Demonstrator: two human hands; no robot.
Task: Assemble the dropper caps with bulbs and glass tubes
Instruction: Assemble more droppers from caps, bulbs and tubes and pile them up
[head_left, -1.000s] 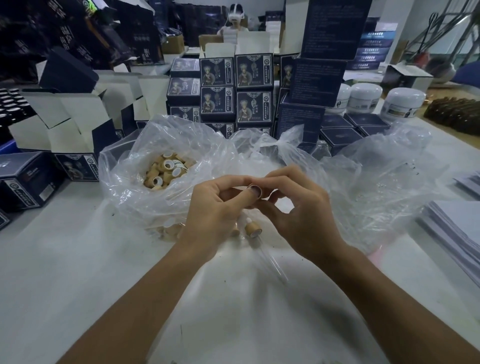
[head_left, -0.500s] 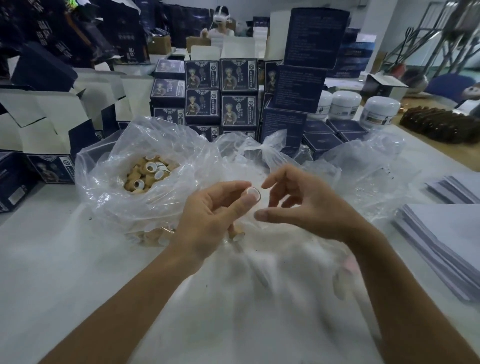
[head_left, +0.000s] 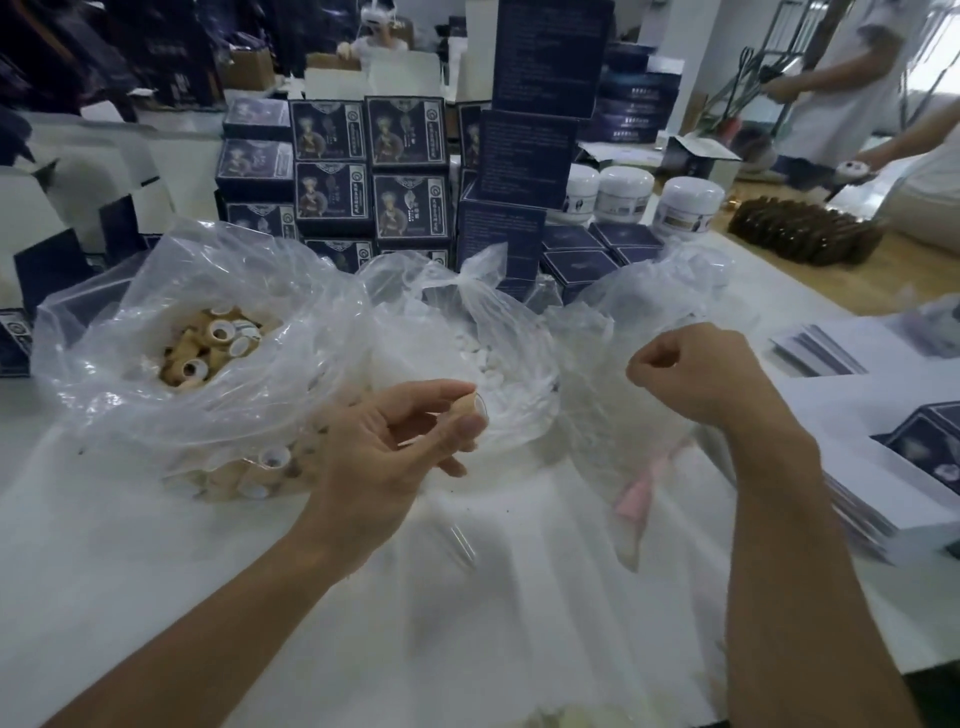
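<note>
Your worktop (head_left: 104, 571) is covered with white sheeting and set up as a feed line: stock at the back, parts bags within arm's reach, assembly space in front. Behind the bags the dark blue product boxes (head_left: 363, 171) are stacked faces toward you, each printed with a figure portrait and a round seal; the columns of text on them are too small and blurred to read. White jars (head_left: 685, 205) sit to the right of the stack, labels unreadable. Printed leaflets (head_left: 893, 467) are piled at your right edge, text not legible. The clear bag of tan caps (head_left: 208, 343) lies open at your left, mouth spread so you can pick one-handed; more caps show through the plastic lower down. The middle bag of white bulbs (head_left: 488, 364) sits just beyond your left hand, likely the next pick. Your right hand (head_left: 691, 369) is raised over the crumpled right bag (head_left: 649, 312), fingers curled into a fist; whether anything is inside it cannot be told. Your left hand (head_left: 395, 441) pinches a single tan dropper cap (head_left: 470, 405) between thumb and forefinger, open end turned toward the bulbs, probably so that a bulb can be pushed in.
</note>
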